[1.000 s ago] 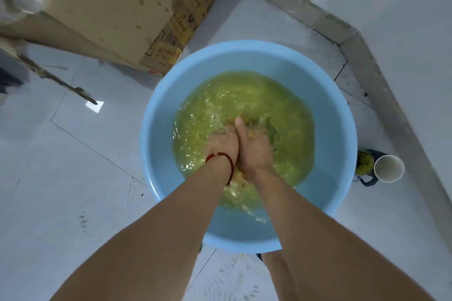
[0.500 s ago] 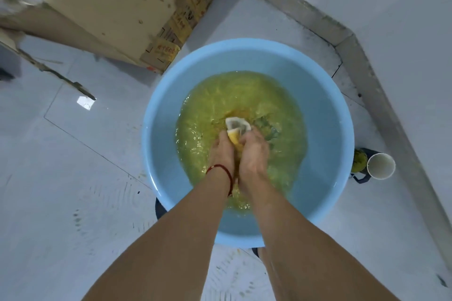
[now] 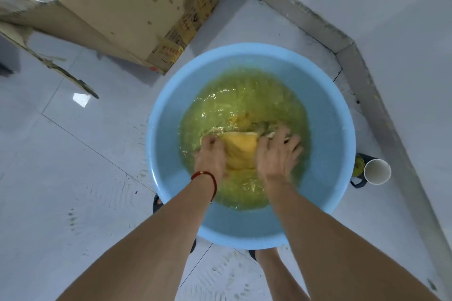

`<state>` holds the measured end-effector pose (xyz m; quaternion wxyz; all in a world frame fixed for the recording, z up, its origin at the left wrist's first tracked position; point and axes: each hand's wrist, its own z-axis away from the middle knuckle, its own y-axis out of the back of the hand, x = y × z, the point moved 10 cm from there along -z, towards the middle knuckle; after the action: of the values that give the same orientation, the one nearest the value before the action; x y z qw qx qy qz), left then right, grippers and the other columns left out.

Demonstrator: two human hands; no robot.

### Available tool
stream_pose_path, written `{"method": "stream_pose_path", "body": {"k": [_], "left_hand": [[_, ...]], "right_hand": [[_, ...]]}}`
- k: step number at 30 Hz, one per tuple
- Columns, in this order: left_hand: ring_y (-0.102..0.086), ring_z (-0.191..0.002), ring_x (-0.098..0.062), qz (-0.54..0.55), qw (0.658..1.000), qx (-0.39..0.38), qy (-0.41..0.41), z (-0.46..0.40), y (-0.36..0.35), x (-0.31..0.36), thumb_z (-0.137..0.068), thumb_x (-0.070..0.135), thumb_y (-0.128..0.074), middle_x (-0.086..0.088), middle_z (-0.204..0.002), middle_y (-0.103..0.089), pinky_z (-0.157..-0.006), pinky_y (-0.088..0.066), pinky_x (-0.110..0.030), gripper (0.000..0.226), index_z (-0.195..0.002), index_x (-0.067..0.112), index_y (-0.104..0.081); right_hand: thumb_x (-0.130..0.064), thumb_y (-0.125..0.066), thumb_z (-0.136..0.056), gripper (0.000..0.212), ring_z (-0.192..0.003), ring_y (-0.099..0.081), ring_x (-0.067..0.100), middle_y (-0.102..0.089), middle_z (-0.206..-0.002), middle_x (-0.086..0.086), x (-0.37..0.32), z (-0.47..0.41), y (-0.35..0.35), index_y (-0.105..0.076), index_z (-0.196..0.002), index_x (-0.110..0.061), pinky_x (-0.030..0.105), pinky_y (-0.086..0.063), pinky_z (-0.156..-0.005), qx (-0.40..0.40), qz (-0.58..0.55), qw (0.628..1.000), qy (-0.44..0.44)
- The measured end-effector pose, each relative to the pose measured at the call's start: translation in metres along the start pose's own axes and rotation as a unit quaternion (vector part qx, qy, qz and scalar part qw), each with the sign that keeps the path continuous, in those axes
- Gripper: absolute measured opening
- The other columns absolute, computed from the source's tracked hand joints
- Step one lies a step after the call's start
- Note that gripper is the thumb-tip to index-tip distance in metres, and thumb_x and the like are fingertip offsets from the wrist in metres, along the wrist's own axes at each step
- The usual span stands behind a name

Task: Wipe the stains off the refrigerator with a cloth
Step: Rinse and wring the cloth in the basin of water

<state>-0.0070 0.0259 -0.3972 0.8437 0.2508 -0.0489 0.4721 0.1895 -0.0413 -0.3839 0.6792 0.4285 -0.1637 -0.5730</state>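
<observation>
A yellow cloth (image 3: 241,151) lies stretched at the surface of greenish-yellow water in a light blue basin (image 3: 327,115) on the floor. My left hand (image 3: 210,156), with a red string on its wrist, grips the cloth's left side with curled fingers. My right hand (image 3: 276,156) holds the cloth's right side, its fingers spread and dipping into the water. Part of the cloth is under water. No refrigerator is in view.
A stained cardboard box (image 3: 137,7) stands behind the basin at the upper left. A white paper cup (image 3: 377,170) and a dark item sit just right of the basin, by the grey wall base (image 3: 367,80). Pale floor tiles (image 3: 73,166) spread to the left.
My hands were pressed together, squeezing the bunched cloth; they have now moved apart and the cloth is spread out between them at the water's surface.
</observation>
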Motion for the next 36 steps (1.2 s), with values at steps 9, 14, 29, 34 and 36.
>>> {"method": "stream_pose_path", "body": {"k": [9, 14, 29, 34, 36], "left_hand": [[-0.069, -0.099, -0.039, -0.080, 0.996, -0.024, 0.007, 0.004, -0.020, 0.023, -0.104, 0.055, -0.035, -0.022, -0.104, -0.073, -0.087, -0.056, -0.044, 0.063, -0.093, 0.004, -0.070], [-0.065, -0.083, -0.032, -0.061, 0.998, 0.015, -0.004, 0.034, -0.006, 0.028, -0.101, 0.052, -0.045, -0.015, -0.089, -0.069, -0.082, -0.059, -0.043, 0.050, -0.085, 0.009, -0.065], [-0.056, -0.057, -0.010, 0.034, 0.956, -0.186, -0.226, 0.151, 0.014, 0.122, -0.081, 0.018, -0.085, 0.005, -0.064, -0.055, -0.056, -0.056, -0.032, 0.045, -0.064, 0.021, -0.043], [-0.072, -0.081, -0.024, 0.123, 0.943, -0.230, -0.205, 0.177, 0.050, 0.136, -0.072, 0.021, -0.083, -0.002, -0.087, -0.070, -0.073, -0.062, -0.043, 0.037, -0.105, 0.016, -0.067], [-0.075, -0.087, -0.026, 0.117, 0.955, -0.183, -0.201, 0.167, 0.078, 0.129, -0.074, 0.019, -0.082, 0.000, -0.090, -0.073, -0.079, -0.063, -0.043, 0.040, -0.112, 0.013, -0.073]], "right_hand": [[-0.057, -0.063, -0.095, 0.025, -0.078, -0.063, 0.011, -0.065, -0.081, -0.009, -0.028, 0.032, -0.029, -0.062, -0.101, -0.033, 0.034, -0.054, -0.086, -0.082, -0.338, 0.931, -0.107], [-0.043, -0.043, -0.109, 0.040, -0.061, -0.061, 0.020, -0.060, -0.070, 0.001, -0.055, 0.016, -0.003, -0.063, -0.097, -0.010, 0.029, -0.054, -0.060, -0.069, -0.069, 0.989, 0.110], [-0.012, -0.078, -0.078, 0.100, -0.149, -0.031, 0.005, -0.031, -0.159, -0.016, -0.067, 0.091, 0.081, -0.024, -0.161, -0.027, 0.026, -0.033, -0.118, -0.223, -0.088, 0.905, 0.351], [-0.012, -0.089, -0.076, 0.041, -0.072, -0.057, -0.005, -0.064, -0.081, -0.017, -0.080, 0.079, 0.102, -0.059, -0.094, -0.033, 0.015, -0.043, -0.065, -0.193, -0.178, 0.935, 0.238], [-0.017, -0.090, -0.075, 0.045, -0.069, -0.055, 0.001, -0.061, -0.079, -0.013, -0.082, 0.072, 0.113, -0.048, -0.084, -0.034, 0.011, -0.042, -0.058, -0.208, -0.167, 0.939, 0.218]]}}
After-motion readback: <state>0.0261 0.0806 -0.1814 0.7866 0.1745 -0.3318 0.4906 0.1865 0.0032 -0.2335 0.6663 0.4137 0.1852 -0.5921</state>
